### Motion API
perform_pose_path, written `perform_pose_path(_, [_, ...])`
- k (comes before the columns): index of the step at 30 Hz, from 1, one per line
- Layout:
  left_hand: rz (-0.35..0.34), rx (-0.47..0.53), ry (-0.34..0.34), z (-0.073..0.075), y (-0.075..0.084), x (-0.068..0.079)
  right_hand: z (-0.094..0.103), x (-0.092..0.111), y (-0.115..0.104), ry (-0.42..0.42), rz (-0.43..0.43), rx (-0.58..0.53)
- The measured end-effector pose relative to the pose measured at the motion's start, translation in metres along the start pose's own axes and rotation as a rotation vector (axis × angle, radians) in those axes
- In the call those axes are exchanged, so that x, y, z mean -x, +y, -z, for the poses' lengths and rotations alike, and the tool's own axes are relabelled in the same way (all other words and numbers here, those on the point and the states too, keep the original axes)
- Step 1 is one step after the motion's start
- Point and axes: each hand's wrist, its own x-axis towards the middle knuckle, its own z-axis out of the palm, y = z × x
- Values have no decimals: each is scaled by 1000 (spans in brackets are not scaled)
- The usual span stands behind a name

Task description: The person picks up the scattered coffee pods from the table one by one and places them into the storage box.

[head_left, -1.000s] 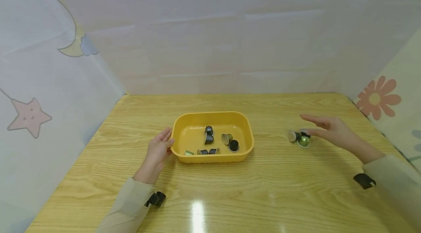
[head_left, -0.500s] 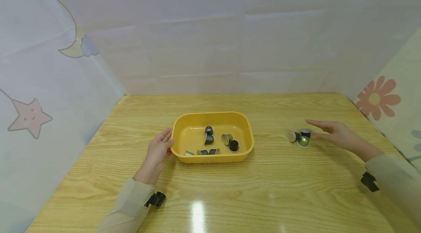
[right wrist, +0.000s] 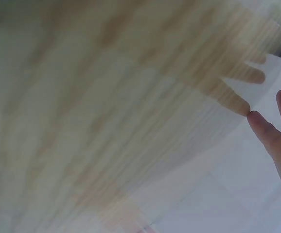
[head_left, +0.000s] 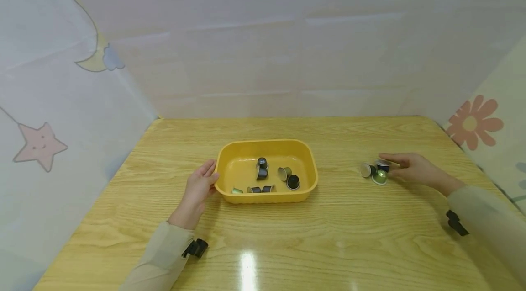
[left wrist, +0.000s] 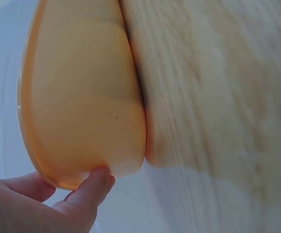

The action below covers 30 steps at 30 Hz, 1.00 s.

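Note:
My left hand (head_left: 196,188) holds the left end of a yellow plastic tub (head_left: 267,198). In the left wrist view, its thumb and fingers pinch the tub's rim (left wrist: 65,187) from both sides. Several coffee capsules (head_left: 261,174), mostly dark, with some green, lie inside the tub. On the right, my right hand (head_left: 415,171) has its index finger and thumb on either side of a dark capsule (head_left: 383,167) with a silvery lid. Against that one lie a shiny green capsule (head_left: 380,177) and a dark capsule with a tan lid (head_left: 366,170). The right wrist view shows the other fingers (right wrist: 264,128) extended low over the table.
The glossy wooden table (head_left: 328,236) mirrors the right hand's fingers in the right wrist view. Table surface lies between the tub and the three loose capsules. A pale printed cloth (head_left: 246,53) rises behind the table and along both sides.
My right hand draws back slightly, then comes in lower, its index finger and thumb closer together around the dark capsule. The left hand and tub stay in place.

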Motion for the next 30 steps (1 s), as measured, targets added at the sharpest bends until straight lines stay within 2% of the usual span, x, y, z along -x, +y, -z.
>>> perform_pose_path(6, [1, -4, 0, -3, 2, -2, 1, -4, -3, -29, -40, 31])
perform_pose_path(13, [5, 5, 1, -3, 3, -2, 1, -8, -5, -57, -37, 45])
perform_pose_path(30, [22, -27, 26, -3, 1, 0, -1, -11, -7, -67, -26, 133])
